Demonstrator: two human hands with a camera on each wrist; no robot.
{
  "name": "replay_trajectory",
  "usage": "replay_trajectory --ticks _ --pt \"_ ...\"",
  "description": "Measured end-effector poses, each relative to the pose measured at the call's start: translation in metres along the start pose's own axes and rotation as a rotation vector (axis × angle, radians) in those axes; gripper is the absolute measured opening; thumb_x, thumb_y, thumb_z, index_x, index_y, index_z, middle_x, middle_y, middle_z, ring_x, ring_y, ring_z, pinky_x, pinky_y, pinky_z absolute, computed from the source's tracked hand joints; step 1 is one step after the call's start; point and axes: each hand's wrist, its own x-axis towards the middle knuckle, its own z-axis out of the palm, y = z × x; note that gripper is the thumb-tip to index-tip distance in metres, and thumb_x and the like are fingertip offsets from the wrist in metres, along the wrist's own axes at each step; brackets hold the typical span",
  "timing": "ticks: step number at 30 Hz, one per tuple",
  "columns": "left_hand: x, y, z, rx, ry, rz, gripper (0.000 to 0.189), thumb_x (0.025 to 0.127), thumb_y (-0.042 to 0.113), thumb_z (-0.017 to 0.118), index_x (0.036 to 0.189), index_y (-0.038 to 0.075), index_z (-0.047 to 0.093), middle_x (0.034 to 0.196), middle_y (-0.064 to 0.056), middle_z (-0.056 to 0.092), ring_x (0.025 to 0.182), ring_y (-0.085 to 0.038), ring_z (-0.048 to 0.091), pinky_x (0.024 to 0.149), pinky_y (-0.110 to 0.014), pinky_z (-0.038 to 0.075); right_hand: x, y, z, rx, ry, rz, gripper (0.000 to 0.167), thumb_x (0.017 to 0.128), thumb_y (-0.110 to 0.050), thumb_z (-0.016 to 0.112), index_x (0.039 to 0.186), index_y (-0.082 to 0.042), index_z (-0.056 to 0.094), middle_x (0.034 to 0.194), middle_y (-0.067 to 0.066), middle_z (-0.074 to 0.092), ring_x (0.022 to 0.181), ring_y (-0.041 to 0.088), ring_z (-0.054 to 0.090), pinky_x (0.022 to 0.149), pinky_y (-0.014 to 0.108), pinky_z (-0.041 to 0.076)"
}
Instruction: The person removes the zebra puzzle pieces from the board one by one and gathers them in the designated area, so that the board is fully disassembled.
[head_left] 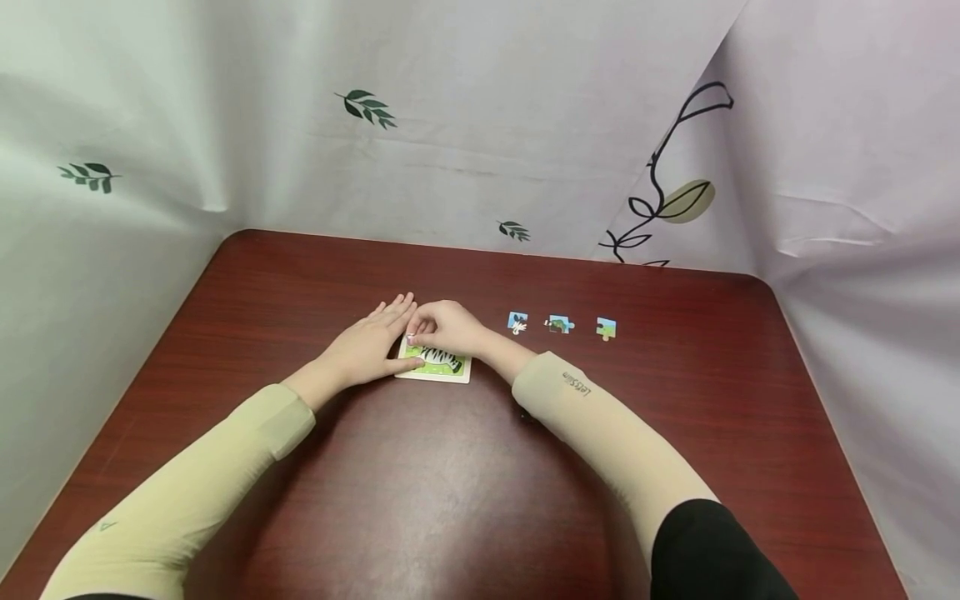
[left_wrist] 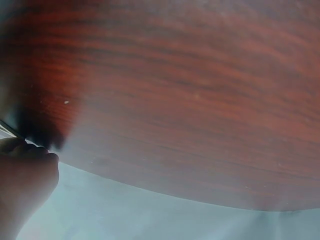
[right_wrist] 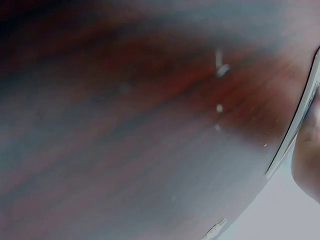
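A small puzzle board (head_left: pixel 433 376) with a zebra on green grass lies on the table, its upper part covered by the hands. My left hand (head_left: pixel 367 343) lies along its left side with fingers stretched out and the thumb over the board. Over the board's upper left, my right hand (head_left: pixel 447 327) pinches a small puzzle piece (head_left: pixel 410 338) between thumb and fingertips, mostly hidden by them. The right wrist view catches the board's edge (right_wrist: pixel 295 125) beside the right hand's fingers (right_wrist: pixel 307 160). Only part of the left hand (left_wrist: pixel 27 185) enters the left wrist view.
To the right of the board, three loose puzzle pieces lie in a row: one with a zebra head (head_left: pixel 517 322), a middle one (head_left: pixel 559 324) and a green-and-blue one (head_left: pixel 607 328). The reddish-brown table (head_left: pixel 675 383) meets a leaf-patterned white curtain (head_left: pixel 465 158) behind.
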Motion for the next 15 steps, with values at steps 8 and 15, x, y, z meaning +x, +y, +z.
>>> replay_trajectory --ticks 8,15 --pt "-0.0004 -0.0011 0.0011 -0.017 -0.008 -0.007 0.101 0.098 0.056 0.069 0.165 -0.006 0.026 0.176 -0.021 0.019 0.166 -0.035 0.018 0.137 -0.052 0.017 0.0001 -0.0007 -0.0020 0.014 -0.061 -0.035 0.012 0.092 -0.009 0.081 0.103 -0.006 0.079 0.093 0.005 0.079 0.083 0.007 0.068 0.076 0.012 0.054" --pt "-0.0009 -0.0013 0.0011 -0.009 0.010 -0.002 0.101 0.098 0.055 0.071 0.165 -0.006 0.027 0.176 -0.022 0.020 0.165 -0.036 0.020 0.136 -0.053 0.018 -0.0001 -0.0027 -0.0031 -0.009 -0.054 -0.050 0.010 0.092 -0.010 0.082 0.102 -0.006 0.080 0.093 0.005 0.080 0.084 0.009 0.070 0.077 0.013 0.056"
